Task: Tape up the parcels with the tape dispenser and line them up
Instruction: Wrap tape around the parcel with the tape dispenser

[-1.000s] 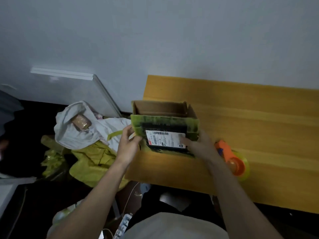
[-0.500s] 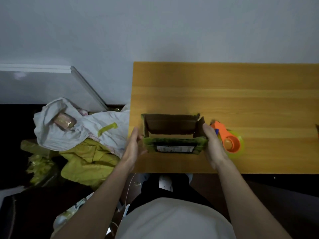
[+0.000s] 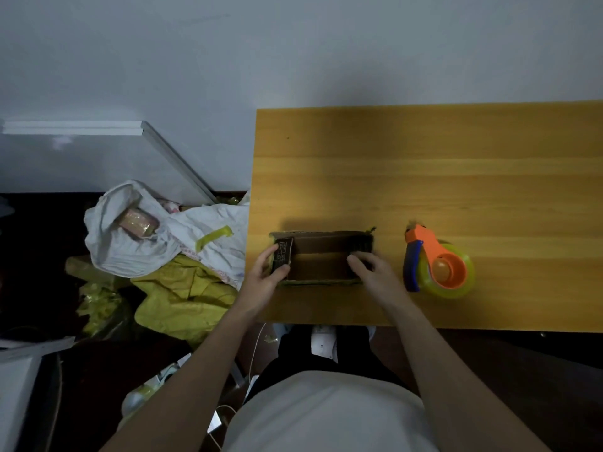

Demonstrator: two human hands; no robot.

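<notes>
1. The parcel (image 3: pixel 321 257), an open brown cardboard box with green-taped edges, sits near the left, near corner of the wooden table (image 3: pixel 424 174), its top open to the camera.
2. The left hand (image 3: pixel 266 275) grips the box's left end, its thumb curled over the short end flap with the dark printed label.
3. The right hand (image 3: pixel 375 272) has its fingers bent over the right end flap, which appears to be partly turned inward.
4. Judged from this, the step in hand is folding the flaps shut; taping has not begun.
5. The tape dispenser (image 3: pixel 437 267), orange with a blue blade guard and a yellowish roll, lies untouched just right of the box.
6. The next move probably calls for the long flaps to be closed over the short ones and held flat by one hand, while the right hand reaches for the dispenser.
7. More wrapped goods lie in a white sack (image 3: pixel 153 230) on the floor to the left.
</notes>
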